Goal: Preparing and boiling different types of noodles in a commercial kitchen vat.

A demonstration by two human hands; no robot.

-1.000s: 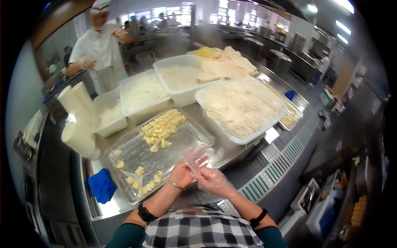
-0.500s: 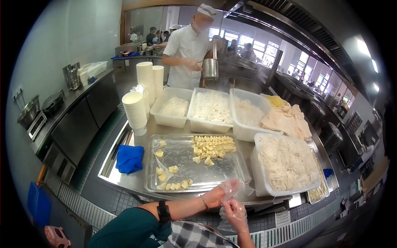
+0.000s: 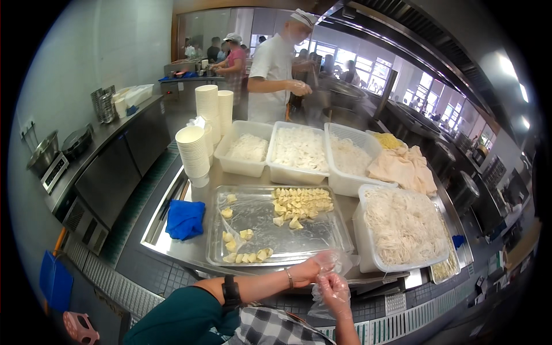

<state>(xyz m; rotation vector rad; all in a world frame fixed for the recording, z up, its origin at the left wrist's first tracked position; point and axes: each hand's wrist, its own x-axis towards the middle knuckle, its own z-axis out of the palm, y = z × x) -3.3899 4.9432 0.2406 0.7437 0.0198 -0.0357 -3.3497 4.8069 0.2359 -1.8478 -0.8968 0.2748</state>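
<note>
My left hand (image 3: 310, 270) is held over the near right edge of a metal tray (image 3: 299, 244), its fingers stretched into a clear plastic glove (image 3: 340, 261). My right hand (image 3: 333, 290), covered in thin clear plastic, is closed just below it and pinches the loose film; the exact grip is partly hidden. On the tray, folded yellow dumplings (image 3: 302, 202) stand in rows at the far right. Several more dumplings (image 3: 248, 256) lie scattered along its left and near sides. A tub of pale noodles (image 3: 402, 227) stands right of my hands.
Behind the tray are three white tubs (image 3: 299, 167) of noodles or white strips. Stacked paper cups (image 3: 192, 150) and a blue cloth (image 3: 185, 218) stand left; a beige cloth (image 3: 405, 169) lies right. Across the table, a person in white (image 3: 273, 75) stands beside steaming pots (image 3: 339, 95).
My view has shifted slightly. The person in white has turned right and lowered the metal cylinder out of clear sight. A person in pink has come into view behind. My hands stay together on the plastic.
</note>
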